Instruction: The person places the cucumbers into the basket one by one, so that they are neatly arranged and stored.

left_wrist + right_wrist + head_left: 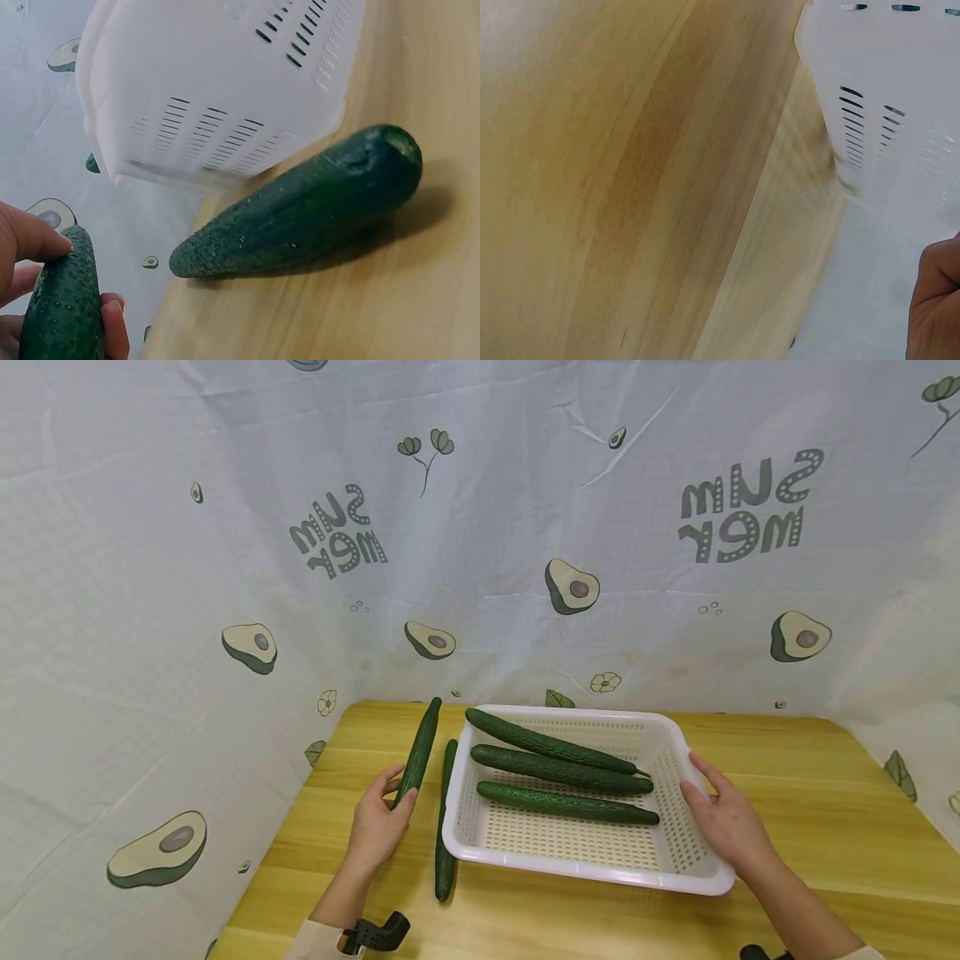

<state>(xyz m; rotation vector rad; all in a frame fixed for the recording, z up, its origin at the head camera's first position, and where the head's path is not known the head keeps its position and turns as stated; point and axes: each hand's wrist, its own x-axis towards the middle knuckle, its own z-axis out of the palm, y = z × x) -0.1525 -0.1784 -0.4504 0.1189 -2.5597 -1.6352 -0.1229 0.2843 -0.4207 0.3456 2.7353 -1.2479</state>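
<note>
My left hand [378,822] holds a cucumber [422,745] by its near end, its far end pointing away from me; the left wrist view shows thumb and fingers around the cucumber [64,307]. A second cucumber [446,827] lies lengthwise on the table, between that hand and a white plastic basket [585,872]. Inside the basket, three cucumbers lie crosswise: a back one [547,743], a middle one [558,770] and a front one [566,803]. At the basket's right side, my right hand [731,827] grips the rim; the right wrist view shows only part of this hand [936,300].
The wooden table [810,810] carries the basket near its middle. Behind and to the left hangs a pale cloth [480,527] printed with avocados and lettering. A black wrist device [382,933] sits on the left wrist.
</note>
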